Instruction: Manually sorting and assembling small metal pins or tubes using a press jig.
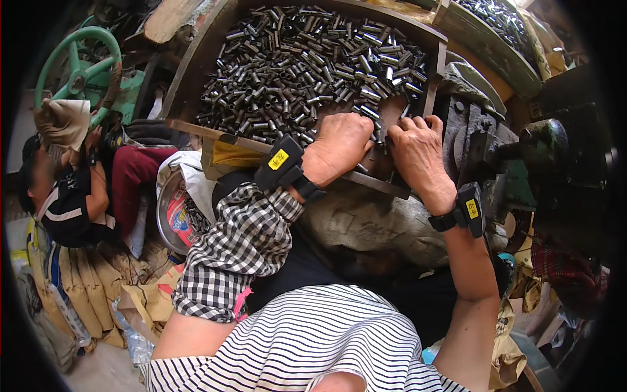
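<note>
Just beyond left hand (pixel 341 145): tubes (pixel 287 72).

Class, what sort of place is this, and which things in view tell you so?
Probably a small metalworking workshop. The clues are a wide tray heaped with small metal tubes, a dark, grimy machine beside the right hand, and a green handwheel at the far left.

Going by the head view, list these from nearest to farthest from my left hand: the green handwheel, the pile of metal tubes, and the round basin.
1. Pile of metal tubes: right by the left hand, mostly ahead of it.
2. Round basin: off to the left, lower in the picture.
3. Green handwheel: farthest, at the upper left.
</note>
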A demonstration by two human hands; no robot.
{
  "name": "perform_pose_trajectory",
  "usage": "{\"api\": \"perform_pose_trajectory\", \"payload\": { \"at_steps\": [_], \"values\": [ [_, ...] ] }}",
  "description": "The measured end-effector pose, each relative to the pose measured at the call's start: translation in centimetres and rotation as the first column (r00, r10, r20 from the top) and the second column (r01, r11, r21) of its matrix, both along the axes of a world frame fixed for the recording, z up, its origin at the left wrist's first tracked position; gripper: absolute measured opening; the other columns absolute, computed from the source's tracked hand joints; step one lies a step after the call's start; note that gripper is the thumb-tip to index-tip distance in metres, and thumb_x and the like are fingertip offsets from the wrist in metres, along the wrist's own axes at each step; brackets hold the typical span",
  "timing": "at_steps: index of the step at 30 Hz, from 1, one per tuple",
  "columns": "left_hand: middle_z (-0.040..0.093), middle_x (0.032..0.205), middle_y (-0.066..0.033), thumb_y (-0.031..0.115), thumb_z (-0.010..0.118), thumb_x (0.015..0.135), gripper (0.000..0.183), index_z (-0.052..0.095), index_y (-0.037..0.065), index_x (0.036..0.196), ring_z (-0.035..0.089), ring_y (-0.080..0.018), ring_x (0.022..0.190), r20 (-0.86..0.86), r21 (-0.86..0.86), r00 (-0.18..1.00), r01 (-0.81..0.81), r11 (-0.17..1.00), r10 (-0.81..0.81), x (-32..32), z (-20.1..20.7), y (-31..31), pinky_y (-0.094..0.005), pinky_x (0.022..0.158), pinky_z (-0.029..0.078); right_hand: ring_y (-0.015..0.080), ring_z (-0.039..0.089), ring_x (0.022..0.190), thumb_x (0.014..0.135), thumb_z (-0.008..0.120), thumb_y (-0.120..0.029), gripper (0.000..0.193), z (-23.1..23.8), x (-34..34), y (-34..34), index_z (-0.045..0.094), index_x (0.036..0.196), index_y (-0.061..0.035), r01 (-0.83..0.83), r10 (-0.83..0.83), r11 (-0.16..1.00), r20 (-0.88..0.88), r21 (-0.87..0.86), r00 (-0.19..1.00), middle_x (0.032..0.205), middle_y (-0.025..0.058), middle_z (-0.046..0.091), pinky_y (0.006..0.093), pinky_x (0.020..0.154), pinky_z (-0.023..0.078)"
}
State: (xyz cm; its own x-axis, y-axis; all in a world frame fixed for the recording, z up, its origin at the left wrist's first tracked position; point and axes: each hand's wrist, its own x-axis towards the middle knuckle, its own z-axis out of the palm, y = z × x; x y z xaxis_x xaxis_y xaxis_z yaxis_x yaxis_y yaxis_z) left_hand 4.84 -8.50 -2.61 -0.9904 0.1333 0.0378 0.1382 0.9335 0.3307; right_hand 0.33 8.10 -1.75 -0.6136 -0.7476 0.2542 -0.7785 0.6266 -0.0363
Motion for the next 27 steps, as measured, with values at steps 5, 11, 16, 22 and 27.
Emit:
{"api": "perform_pose_trajectory", "payload": {
  "at_steps": [5, 11, 16, 22, 27],
  "values": [
    [0.062, 0.074, -0.0169, 0.015, 0.065, 0.074, 0.013, 0.061, 0.002, 0.076, 0.063, -0.0341, 0.073, 0.015, -0.024, 0.999, 0.045, 0.999, -0.045, 0.1, -0.8, 0.2, -0.0434, 0.064, 0.051, 0.0238, 0.058, 0.082, 0.072, 0.062, -0.008, 0.013, 1.1, 1.5, 0.8, 0.061, 0.085, -0.0088, -0.001, 0.02, 0.962, 0.067, -0.275, 0.998, 0.085, 0.0071, 0.061, 0.0356, 0.078, 0.039],
    [0.06, 0.07, -0.0153, 0.013, 0.061, 0.084, 0.015, 0.055, 0.0, 0.087, 0.062, -0.0311, 0.064, -0.183, 0.374, 0.983, 0.091, 0.923, -0.023, 1.1, 0.0, -0.2, -0.0382, 0.059, 0.049, 0.031, 0.061, 0.071, 0.077, 0.064, -0.004, 0.021, 2.5, 4.4, 2.6, 0.058, 0.097, -0.0017, 0.191, -0.009, 0.866, 0.368, -0.462, 0.93, 0.082, 0.0145, 0.059, 0.0384, 0.059, 0.048],
    [0.06, 0.068, -0.0033, 0.018, 0.059, 0.09, 0.017, 0.059, 0.001, 0.094, 0.059, -0.0092, 0.055, 0.31, 0.836, 0.948, -0.237, 0.495, -0.069, 3.5, 3.8, -0.2, -0.0221, 0.05, 0.046, 0.0147, 0.064, 0.069, 0.079, 0.062, 0.002, 0.021, 3.4, 6.9, 3.4, 0.057, 0.1, 0.0007, 0.66, 0.252, 0.605, 0.893, -0.446, 0.372, 0.082, 0.0088, 0.063, 0.0239, 0.054, 0.048],
    [0.061, 0.078, 0.001, 0.017, 0.061, 0.089, 0.025, 0.061, 0.002, 0.108, 0.058, -0.0038, 0.061, 0.421, 0.897, 0.89, -0.381, 0.223, -0.176, 6.0, 4.4, -0.1, -0.0164, 0.048, 0.044, 0.0037, 0.055, 0.058, 0.084, 0.065, -0.005, 0.017, 4.7, 8.1, 4.1, 0.061, 0.099, 0.0025, 0.772, 0.387, 0.475, 0.888, -0.422, 0.247, 0.073, 0.002, 0.061, 0.0162, 0.046, 0.043],
    [0.062, 0.079, 0.0002, 0.015, 0.061, 0.088, 0.022, 0.061, 0.002, 0.106, 0.057, -0.0043, 0.058, 0.426, 0.898, 0.878, -0.44, -0.015, -0.216, 6.9, 3.9, 0.6, -0.0153, 0.046, 0.044, 0.0005, 0.046, 0.052, 0.088, 0.062, -0.014, 0.019, 4.5, 8.9, 4.6, 0.065, 0.099, 0.002, 0.73, 0.268, 0.539, 0.907, -0.422, 0.326, 0.07, -0.0014, 0.06, 0.0163, 0.043, 0.035]
  ]
}}
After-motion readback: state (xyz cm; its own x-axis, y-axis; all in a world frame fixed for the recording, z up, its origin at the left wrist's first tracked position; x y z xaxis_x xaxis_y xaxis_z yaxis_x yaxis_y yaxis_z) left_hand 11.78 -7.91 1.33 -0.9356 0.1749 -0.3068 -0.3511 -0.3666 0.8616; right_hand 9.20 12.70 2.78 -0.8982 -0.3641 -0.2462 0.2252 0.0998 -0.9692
